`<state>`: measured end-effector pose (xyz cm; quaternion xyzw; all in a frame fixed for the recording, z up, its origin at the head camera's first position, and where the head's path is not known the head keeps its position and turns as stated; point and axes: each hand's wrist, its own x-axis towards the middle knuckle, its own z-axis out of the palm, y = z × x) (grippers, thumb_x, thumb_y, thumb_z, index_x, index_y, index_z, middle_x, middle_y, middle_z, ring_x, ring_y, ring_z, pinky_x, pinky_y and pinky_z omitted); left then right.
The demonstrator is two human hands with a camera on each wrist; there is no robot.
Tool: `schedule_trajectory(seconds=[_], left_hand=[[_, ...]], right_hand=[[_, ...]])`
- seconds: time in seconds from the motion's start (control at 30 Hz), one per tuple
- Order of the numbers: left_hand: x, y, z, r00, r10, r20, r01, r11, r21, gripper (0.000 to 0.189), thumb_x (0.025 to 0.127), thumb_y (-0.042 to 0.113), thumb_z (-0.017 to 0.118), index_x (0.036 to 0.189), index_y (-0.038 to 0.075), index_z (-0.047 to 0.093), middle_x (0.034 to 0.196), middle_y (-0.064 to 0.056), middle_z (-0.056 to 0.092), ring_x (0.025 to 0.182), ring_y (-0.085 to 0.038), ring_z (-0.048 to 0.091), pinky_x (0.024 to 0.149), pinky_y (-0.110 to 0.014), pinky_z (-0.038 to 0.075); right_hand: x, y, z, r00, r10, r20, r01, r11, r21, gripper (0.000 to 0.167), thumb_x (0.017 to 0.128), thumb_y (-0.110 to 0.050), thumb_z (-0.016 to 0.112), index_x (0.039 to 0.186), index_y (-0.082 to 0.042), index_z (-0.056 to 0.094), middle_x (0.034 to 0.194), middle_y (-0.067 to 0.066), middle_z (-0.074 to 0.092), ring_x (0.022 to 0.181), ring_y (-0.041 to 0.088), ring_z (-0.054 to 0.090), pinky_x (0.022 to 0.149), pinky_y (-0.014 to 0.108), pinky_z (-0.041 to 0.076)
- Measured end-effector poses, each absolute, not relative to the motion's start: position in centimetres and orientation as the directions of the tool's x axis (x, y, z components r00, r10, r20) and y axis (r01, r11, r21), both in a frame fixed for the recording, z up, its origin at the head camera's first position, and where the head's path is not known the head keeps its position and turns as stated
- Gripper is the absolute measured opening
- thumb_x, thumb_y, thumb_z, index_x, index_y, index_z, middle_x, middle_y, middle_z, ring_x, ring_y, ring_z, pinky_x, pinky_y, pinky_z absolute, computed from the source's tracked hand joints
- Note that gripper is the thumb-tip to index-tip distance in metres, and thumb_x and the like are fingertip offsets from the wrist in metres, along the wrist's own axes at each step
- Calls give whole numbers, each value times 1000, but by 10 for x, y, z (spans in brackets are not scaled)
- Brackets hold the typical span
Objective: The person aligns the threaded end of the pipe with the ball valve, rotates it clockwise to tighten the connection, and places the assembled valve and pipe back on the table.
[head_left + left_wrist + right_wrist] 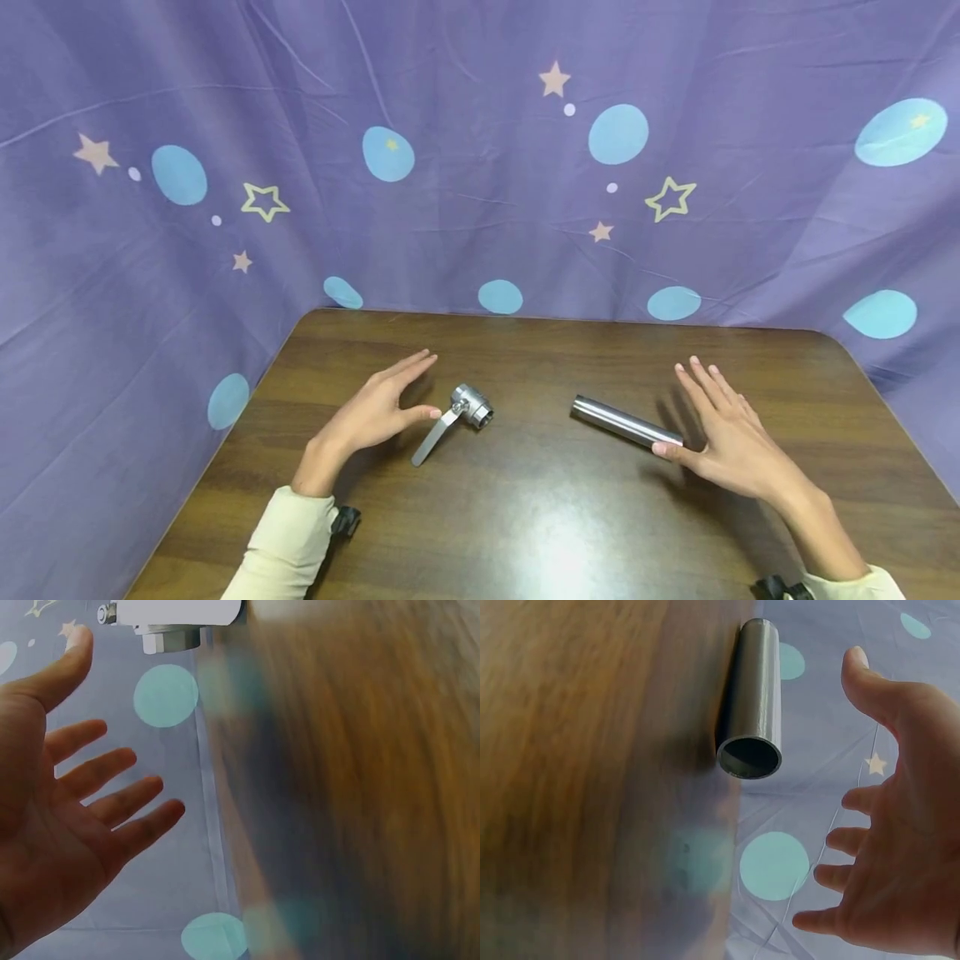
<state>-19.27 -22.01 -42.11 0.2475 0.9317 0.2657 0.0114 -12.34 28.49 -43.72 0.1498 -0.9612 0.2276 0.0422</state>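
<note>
On the wooden table lies a metal ball valve [474, 407] with a flat lever handle [437, 437] angled toward the front left. My left hand [378, 410] is just left of it, fingers extended and thumb apart, holding nothing. Part of the valve [171, 637] shows at the top of the left wrist view, apart from the hand [64, 795]. A hollow steel tube [624, 422] lies to the right of the valve. My right hand [731, 442] hovers beside its near end with spread fingers. In the right wrist view the tube's [756, 690] open end faces the camera, clear of the hand [907, 817].
The brown table [480, 517] has a bright glare spot near its front. Behind it and at both sides hangs a purple curtain [480, 208] with stars and blue ovals. Dark straps [345, 522] sit at both wrists.
</note>
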Motion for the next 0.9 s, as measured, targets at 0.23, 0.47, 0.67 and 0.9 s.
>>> schedule_trajectory(seconds=[0.23, 0.47, 0.67, 0.9], left_hand=[[-194, -213, -423, -839, 530, 124, 501, 664, 555, 80, 92, 36, 85, 160, 10, 51, 163, -13, 53, 151, -34, 51, 124, -55, 43], [-195, -205, -425, -812, 567, 138, 530, 618, 580, 74, 92, 25, 86, 157, 9, 55, 158, -12, 60, 147, -32, 55, 122, -53, 46], [-196, -196, -429, -796, 590, 133, 542, 597, 592, 71, 92, 22, 86, 155, 6, 57, 157, -12, 60, 148, -32, 55, 122, -54, 46], [-197, -187, -433, -790, 605, 103, 540, 605, 586, 67, 94, 22, 83, 153, 5, 58, 157, -13, 60, 148, -32, 55, 122, -52, 45]], right_hand=[[-125, 279, -438, -945, -306, 118, -325, 826, -461, 109, 88, -57, 83, 169, -7, 30, 177, 24, 22, 159, 56, 24, 116, 82, 29], [-126, 271, -441, -934, -340, 106, -349, 816, -461, 99, 89, -53, 84, 164, -4, 40, 169, 27, 38, 149, 57, 41, 112, 79, 38], [-127, 268, -442, -920, -365, 139, -387, 799, -460, 91, 89, -44, 87, 159, -2, 47, 161, 27, 50, 142, 54, 51, 112, 75, 43], [-129, 265, -445, -908, -386, 160, -415, 783, -464, 77, 88, -33, 89, 151, -1, 57, 151, 24, 61, 134, 49, 61, 110, 68, 50]])
